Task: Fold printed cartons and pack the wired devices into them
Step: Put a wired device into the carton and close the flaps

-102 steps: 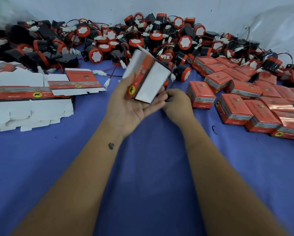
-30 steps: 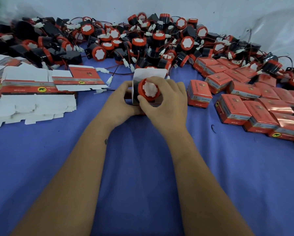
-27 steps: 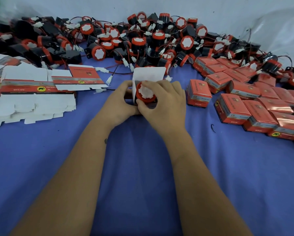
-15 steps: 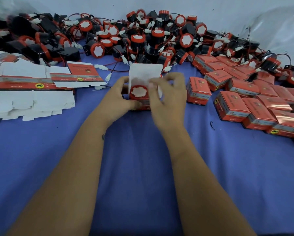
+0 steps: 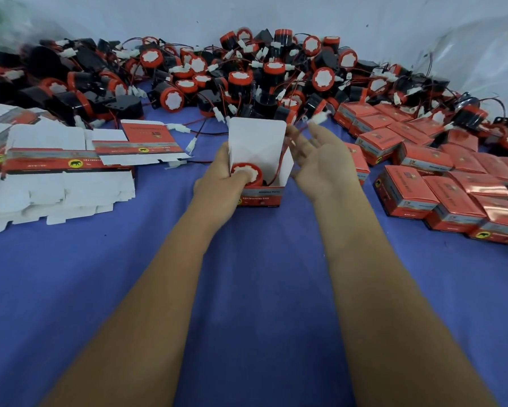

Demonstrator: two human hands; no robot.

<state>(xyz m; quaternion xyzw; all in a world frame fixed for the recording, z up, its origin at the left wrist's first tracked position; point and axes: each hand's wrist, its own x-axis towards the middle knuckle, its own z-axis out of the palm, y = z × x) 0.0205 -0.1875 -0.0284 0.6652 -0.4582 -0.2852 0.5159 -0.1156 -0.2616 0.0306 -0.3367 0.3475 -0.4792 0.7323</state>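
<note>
One round red device (image 5: 246, 173) sits in a square cardboard carton (image 5: 260, 168)

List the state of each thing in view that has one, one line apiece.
Open carton: upright on the cloth, top flap up, not closed.
Device: seated inside the open carton, red face up.
Device's wire: trailing out over the carton's right edge.
Left hand: holds the carton, thumb on the device.
Right hand: fingers lifting the wire.
Flat cartons: unfolded, stacked.
Packed cartons: closed.
Loose devices: piled, unpacked.
</note>
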